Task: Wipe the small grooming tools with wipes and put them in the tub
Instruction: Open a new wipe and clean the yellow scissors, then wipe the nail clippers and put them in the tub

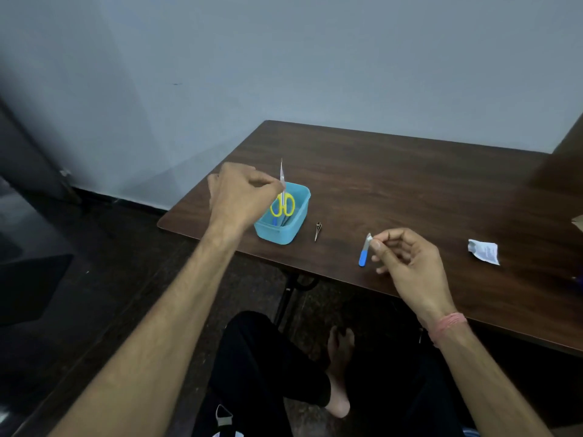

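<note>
A light blue tub [296, 223] stands near the table's left front edge. My left hand [239, 193] pinches the blades of small yellow-handled scissors [283, 203], which hang point up with their handles over the tub. Something blue lies inside the tub under them. Right of the tub a small metal tweezer [318, 230] lies on the table. Farther right my right hand [407, 263] pinches a small white wipe [369, 238] at the tip of a blue-handled nail file [364, 255] that lies on the table.
The dark wooden table [410, 184] stands against a pale wall. A torn white wipe sachet [485, 251] lies to the right. My crossed legs and a bare foot [339, 373] show below the table's front edge, beside its black leg.
</note>
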